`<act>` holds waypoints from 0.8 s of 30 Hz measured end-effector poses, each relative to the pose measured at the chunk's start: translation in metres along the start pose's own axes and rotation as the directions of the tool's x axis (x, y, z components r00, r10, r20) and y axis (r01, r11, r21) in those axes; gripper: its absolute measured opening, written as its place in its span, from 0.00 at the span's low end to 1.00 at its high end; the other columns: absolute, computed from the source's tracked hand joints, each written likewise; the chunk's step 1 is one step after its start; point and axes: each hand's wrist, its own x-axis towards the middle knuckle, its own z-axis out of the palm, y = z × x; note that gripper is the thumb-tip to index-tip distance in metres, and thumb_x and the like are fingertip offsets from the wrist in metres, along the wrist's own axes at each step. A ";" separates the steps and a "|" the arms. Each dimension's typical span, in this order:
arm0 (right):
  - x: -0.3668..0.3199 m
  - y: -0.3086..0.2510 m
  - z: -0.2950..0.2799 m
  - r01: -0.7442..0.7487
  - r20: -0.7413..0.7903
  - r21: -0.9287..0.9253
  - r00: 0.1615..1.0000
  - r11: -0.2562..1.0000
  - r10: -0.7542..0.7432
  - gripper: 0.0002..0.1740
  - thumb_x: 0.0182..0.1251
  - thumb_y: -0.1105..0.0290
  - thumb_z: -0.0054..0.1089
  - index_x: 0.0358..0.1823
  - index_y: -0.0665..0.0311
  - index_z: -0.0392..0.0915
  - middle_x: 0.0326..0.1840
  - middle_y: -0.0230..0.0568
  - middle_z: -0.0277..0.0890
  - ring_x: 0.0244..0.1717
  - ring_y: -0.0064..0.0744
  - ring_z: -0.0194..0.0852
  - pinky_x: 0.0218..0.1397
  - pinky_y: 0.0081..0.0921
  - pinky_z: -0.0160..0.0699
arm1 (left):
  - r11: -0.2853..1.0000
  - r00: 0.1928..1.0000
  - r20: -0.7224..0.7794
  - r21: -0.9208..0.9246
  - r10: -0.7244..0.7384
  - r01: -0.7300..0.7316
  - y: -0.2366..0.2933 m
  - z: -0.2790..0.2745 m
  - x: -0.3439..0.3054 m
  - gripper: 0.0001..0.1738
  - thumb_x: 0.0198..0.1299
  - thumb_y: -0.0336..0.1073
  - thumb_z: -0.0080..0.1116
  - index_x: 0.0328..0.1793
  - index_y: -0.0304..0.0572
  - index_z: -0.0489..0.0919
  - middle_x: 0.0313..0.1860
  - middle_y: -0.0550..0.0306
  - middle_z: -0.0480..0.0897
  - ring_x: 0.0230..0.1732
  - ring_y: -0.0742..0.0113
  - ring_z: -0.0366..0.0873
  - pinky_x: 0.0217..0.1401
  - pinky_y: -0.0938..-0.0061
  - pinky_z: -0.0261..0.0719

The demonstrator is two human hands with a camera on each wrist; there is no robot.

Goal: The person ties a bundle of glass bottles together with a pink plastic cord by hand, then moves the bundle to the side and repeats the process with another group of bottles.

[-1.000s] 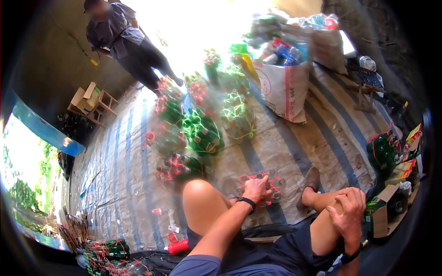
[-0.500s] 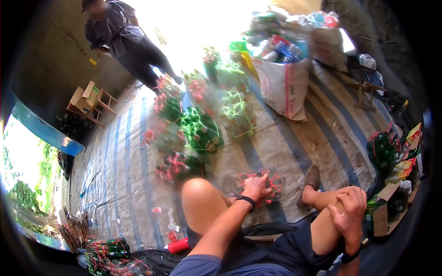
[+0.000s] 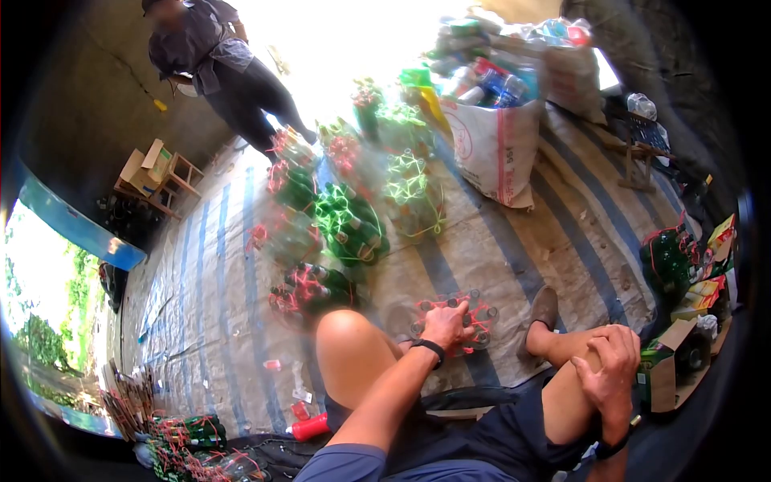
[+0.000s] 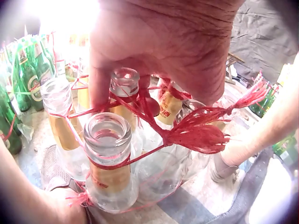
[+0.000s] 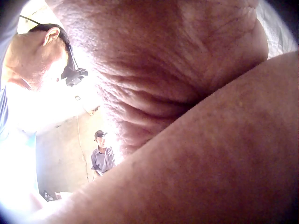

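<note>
Between the feet stands a bundle of clear glass bottles (image 3: pixel 480 321) with gold neck labels, tied together with red plastic string (image 4: pixel 196 135). My left hand (image 3: pixel 446 328) is over the top of this bundle, its fingers curled down among the bottle necks and string. In the left wrist view an open bottle mouth (image 4: pixel 108 133) stands just below the hand, and a frayed red knot hangs at its side. My right hand (image 3: pixel 609 371) rests on the right knee, fingers draped over it, holding nothing. Its palm against the leg fills the right wrist view.
Several tied bundles of green bottles (image 3: pixel 349 229) stand ahead on the striped sheet (image 3: pixel 514 249). Behind them is a sack (image 3: pixel 498 153) stuffed with plastic bottles. Open cardboard boxes (image 3: pixel 662 373) sit at the right. A red bottle (image 3: pixel 309 427) lies near the left thigh. Another person (image 3: pixel 217 64) stands at back left.
Both hands keep their places, the left on the bottle bundle and the right on the knee. The standing person's arms have shifted slightly.
</note>
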 end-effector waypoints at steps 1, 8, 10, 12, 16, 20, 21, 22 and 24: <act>0.000 0.000 0.000 0.002 0.001 0.000 1.000 1.000 -0.002 0.20 0.39 0.67 0.80 0.35 0.64 0.81 0.46 0.43 0.79 0.54 0.52 0.76 0.67 0.50 0.70 | 1.000 1.000 0.000 0.001 0.004 -0.004 -0.001 0.001 0.001 0.32 0.61 0.64 0.61 0.63 0.53 0.74 0.41 0.43 0.91 0.47 0.43 0.90 0.47 0.47 0.83; 0.000 0.002 0.000 0.012 -0.006 -0.001 1.000 1.000 -0.012 0.20 0.39 0.67 0.80 0.34 0.64 0.81 0.45 0.43 0.79 0.53 0.52 0.76 0.66 0.50 0.71 | 1.000 0.999 -0.023 -0.005 0.028 -0.028 0.006 -0.013 -0.009 0.33 0.59 0.61 0.64 0.62 0.50 0.76 0.41 0.43 0.90 0.46 0.43 0.90 0.47 0.49 0.84; 0.000 0.001 0.000 0.012 -0.009 0.006 1.000 1.000 -0.012 0.20 0.39 0.67 0.79 0.34 0.64 0.81 0.45 0.43 0.79 0.53 0.52 0.77 0.65 0.50 0.71 | 1.000 1.000 -0.012 -0.015 0.027 -0.027 0.005 -0.011 -0.006 0.33 0.59 0.61 0.64 0.62 0.49 0.76 0.41 0.43 0.90 0.46 0.43 0.89 0.48 0.49 0.84; 0.000 0.003 0.000 0.015 -0.010 0.003 1.000 1.000 -0.015 0.20 0.39 0.67 0.79 0.34 0.64 0.81 0.45 0.43 0.79 0.53 0.52 0.77 0.65 0.50 0.71 | 0.999 1.000 -0.002 -0.024 0.023 -0.023 0.004 -0.009 -0.006 0.33 0.59 0.61 0.65 0.62 0.49 0.76 0.41 0.43 0.90 0.47 0.43 0.89 0.48 0.49 0.84; 0.000 0.003 0.001 0.014 -0.007 0.007 1.000 1.000 -0.014 0.20 0.39 0.66 0.79 0.35 0.64 0.81 0.45 0.43 0.79 0.53 0.53 0.77 0.66 0.51 0.71 | 0.999 0.999 -0.009 -0.017 0.031 -0.031 0.003 -0.008 -0.006 0.33 0.59 0.62 0.64 0.63 0.49 0.76 0.41 0.42 0.90 0.47 0.42 0.89 0.48 0.48 0.84; -0.001 0.003 0.001 0.008 -0.007 0.007 1.000 1.000 -0.008 0.20 0.39 0.66 0.79 0.35 0.64 0.81 0.45 0.43 0.79 0.53 0.53 0.77 0.66 0.51 0.71 | 0.999 0.999 -0.004 -0.005 0.043 -0.043 0.004 -0.011 -0.007 0.34 0.60 0.62 0.64 0.64 0.50 0.76 0.42 0.42 0.90 0.47 0.42 0.89 0.48 0.49 0.84; 0.000 0.003 0.001 0.007 -0.006 0.008 1.000 1.000 -0.007 0.20 0.39 0.66 0.79 0.35 0.64 0.81 0.45 0.43 0.79 0.53 0.52 0.77 0.66 0.51 0.71 | 0.999 0.999 -0.004 -0.005 0.043 -0.043 0.003 -0.010 -0.007 0.34 0.60 0.62 0.64 0.64 0.50 0.76 0.42 0.42 0.90 0.47 0.42 0.89 0.48 0.49 0.84; 0.000 0.003 0.001 0.006 -0.005 0.009 1.000 1.000 -0.006 0.20 0.39 0.66 0.79 0.35 0.64 0.81 0.45 0.43 0.79 0.53 0.52 0.77 0.66 0.51 0.71 | 0.999 0.999 -0.006 -0.009 0.039 -0.039 0.003 -0.009 -0.007 0.34 0.60 0.63 0.63 0.64 0.50 0.76 0.42 0.42 0.90 0.47 0.42 0.89 0.48 0.49 0.84; 0.000 0.002 0.001 0.003 -0.002 0.008 1.000 1.000 -0.003 0.20 0.39 0.67 0.79 0.35 0.64 0.81 0.45 0.43 0.79 0.53 0.52 0.77 0.66 0.50 0.71 | 0.999 0.999 -0.007 -0.014 0.035 -0.035 0.002 -0.007 -0.006 0.34 0.60 0.63 0.63 0.65 0.51 0.76 0.42 0.43 0.90 0.47 0.42 0.89 0.48 0.49 0.84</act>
